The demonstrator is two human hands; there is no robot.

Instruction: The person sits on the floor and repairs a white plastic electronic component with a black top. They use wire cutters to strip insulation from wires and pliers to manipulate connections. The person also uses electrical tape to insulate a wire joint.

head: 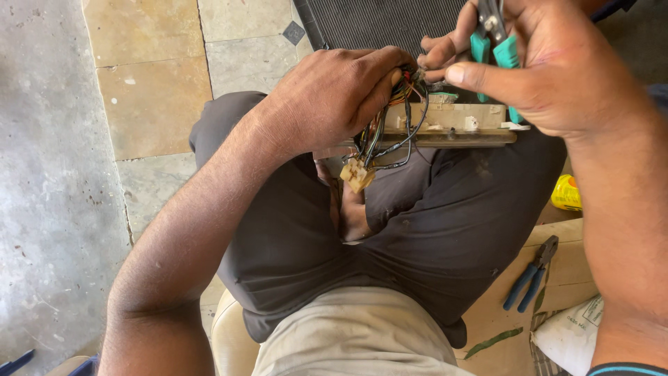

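The person sits with a beige board (449, 124) resting across the knees, and a bundle of coloured wires (390, 125) comes off its left end. The left hand (334, 94) is closed around that bundle right where it meets the board, pinching the strands together. The right hand (550, 69) is closed on a pair of green-handled pliers (495, 38), thumb stretched toward the wires, with the jaws hidden behind the fingers, so I cannot tell what they bite on. To my eye this goes best if the left hand holds the bundle steady and fans out only the one strand wanted, while the pliers come in close to the board and take that strand alone, so the neighbours are not nicked; the board should lie flat on the thighs so it does not rock. Counting: one board, one wire bundle of many strands, one tan connector (357, 174) dangling from the wires below the left hand, one green pair of pliers in hand, one blue-handled pair (532, 275) lying on the ledge at the right, one yellow container (567, 193) beyond it, one white sack (570, 334) near the corner.
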